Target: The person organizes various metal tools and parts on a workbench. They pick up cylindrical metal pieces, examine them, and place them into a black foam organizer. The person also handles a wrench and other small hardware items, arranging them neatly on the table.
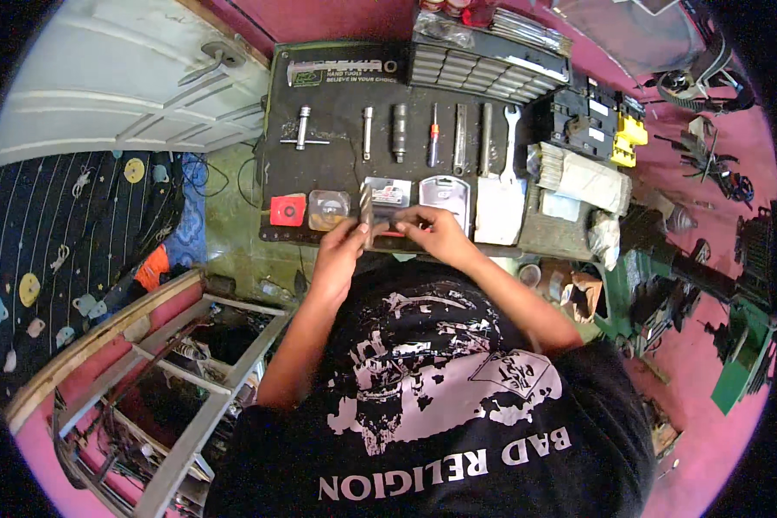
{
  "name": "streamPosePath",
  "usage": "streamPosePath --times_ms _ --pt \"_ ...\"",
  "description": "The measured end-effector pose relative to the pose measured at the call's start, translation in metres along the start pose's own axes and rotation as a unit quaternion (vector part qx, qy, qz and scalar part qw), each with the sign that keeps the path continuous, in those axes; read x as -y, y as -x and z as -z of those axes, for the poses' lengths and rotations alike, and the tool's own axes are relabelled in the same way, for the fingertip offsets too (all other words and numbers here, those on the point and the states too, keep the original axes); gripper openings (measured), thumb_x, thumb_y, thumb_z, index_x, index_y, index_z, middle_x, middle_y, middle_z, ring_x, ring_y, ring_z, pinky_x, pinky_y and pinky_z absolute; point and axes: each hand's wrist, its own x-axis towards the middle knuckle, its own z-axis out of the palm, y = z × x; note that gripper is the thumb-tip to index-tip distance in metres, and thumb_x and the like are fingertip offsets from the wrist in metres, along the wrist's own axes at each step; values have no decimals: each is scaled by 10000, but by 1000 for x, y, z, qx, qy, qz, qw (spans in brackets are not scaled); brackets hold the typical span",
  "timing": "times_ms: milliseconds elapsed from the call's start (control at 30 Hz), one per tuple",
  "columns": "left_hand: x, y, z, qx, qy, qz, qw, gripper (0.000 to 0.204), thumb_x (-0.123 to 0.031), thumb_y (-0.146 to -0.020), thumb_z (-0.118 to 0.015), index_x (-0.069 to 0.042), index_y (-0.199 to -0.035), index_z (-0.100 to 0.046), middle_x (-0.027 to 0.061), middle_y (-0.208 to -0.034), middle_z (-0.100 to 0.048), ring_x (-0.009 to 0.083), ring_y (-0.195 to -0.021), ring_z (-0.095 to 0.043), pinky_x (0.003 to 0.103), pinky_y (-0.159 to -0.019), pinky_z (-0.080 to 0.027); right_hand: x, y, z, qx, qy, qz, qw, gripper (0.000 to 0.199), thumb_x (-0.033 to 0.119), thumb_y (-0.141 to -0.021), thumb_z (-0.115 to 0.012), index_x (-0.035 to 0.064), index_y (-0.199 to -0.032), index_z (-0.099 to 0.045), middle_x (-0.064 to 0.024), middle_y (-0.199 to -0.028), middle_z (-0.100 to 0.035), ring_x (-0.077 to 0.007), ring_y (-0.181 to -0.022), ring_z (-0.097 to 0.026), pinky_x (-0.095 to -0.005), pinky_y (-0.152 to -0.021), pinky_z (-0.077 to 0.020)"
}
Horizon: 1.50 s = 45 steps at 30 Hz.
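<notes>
Over the near edge of the dark work mat (337, 91), my left hand (344, 249) pinches a long, narrow metal piece (366, 200) that stands nearly upright; its exact kind is unclear. Close by on the right, my right hand (436, 235) has its fingers bent together, and what they hold, if anything, is blurred. Behind the hands lies a small packet with a printed card (390, 191). Beside it are a clear plastic case (445, 197), a clear round-cornered box (328, 207) and a red square packet (287, 210).
Across the mat lie a T-handle socket wrench (303, 129), sockets, a screwdriver (434, 136) and an open-end wrench (510, 142). A drawer cabinet (492, 73) stands at the back. Black and yellow cases (628, 138) are at right. A metal frame (181, 375) stands lower left.
</notes>
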Motion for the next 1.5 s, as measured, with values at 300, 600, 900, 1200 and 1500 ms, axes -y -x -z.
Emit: streamPosePath --times_ms 300,600,900,1200,1500 --pt "-4 -135 48 10 -75 -70 995 176 -112 -949 -632 10 -1067 -585 63 -929 -655 126 -788 -592 303 -681 -472 -17 -101 -86 -126 -52 -48 990 401 232 -803 -807 -18 -1094 -690 -176 -922 -733 -239 -816 -717 -349 -757 -547" --pt "-14 -226 68 9 -257 -161 953 240 -142 -879 -701 37 -1025 -639 178 -960 -732 253 -879 -714 351 -776 -533 -24 -172 -115 -320 91 -106 937 305 233 -743 -797 -11 -917 -738 -273 -844 -680 -416 -836 -687 -449 -745 -547" --pt "-40 -256 69 -61 -499 -226 834 277 -295 -777 -712 -30 -850 -752 200 -817 -714 396 -804 -693 444 -779 -543 -10 -199 -123 -297 329 -107 890 108 77 -770 -649 14 -856 -667 -190 -865 -697 -351 -848 -683 -440 -769 -561" --pt "-36 -272 67 -59 -540 -213 812 260 -319 -776 -692 -89 -865 -774 188 -820 -715 403 -810 -687 469 -788 -542 -21 -206 -126 -294 359 -95 881 123 58 -791 -616 20 -908 -624 -173 -923 -694 -328 -913 -677 -424 -782 -570" --pt "-32 -276 69 -55 -540 -235 806 260 -306 -783 -684 -72 -854 -769 197 -809 -711 411 -809 -682 471 -789 -534 -25 -208 -128 -308 345 -96 881 125 48 -786 -624 19 -906 -611 -166 -917 -690 -325 -923 -672 -413 -782 -571"
